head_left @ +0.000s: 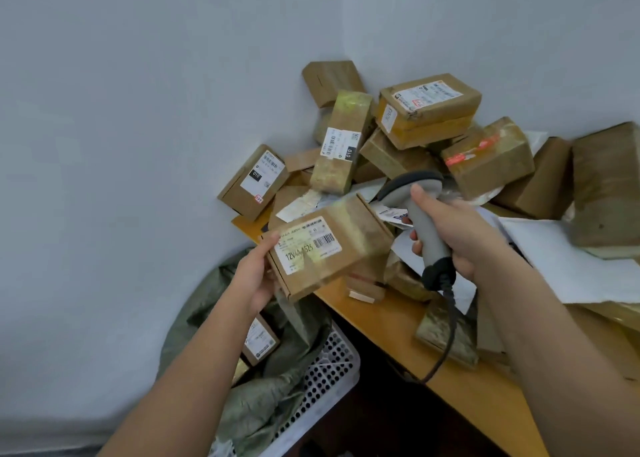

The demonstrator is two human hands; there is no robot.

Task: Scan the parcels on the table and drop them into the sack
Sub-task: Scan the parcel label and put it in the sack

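My left hand (pixel 254 276) grips a flat brown parcel (pixel 349 234) by its left edge, its white barcode label facing up. It hangs above the table's left end and the sack. My right hand (pixel 453 234) holds a grey barcode scanner (pixel 420 214) by the handle, its head just right of the parcel and aimed toward it. A heap of several taped brown parcels (pixel 429 110) fills the wooden table (pixel 460 380) against the wall corner. The green sack (pixel 263 397) gapes open below left, with a small labelled parcel (pixel 259 340) inside.
The sack sits in a white perforated plastic basket (pixel 329 377) beside the table. The scanner's black cable (pixel 446 338) hangs over the table's front edge. White plastic mailers (pixel 561 259) lie at the right of the heap. Pale walls close in behind and at left.
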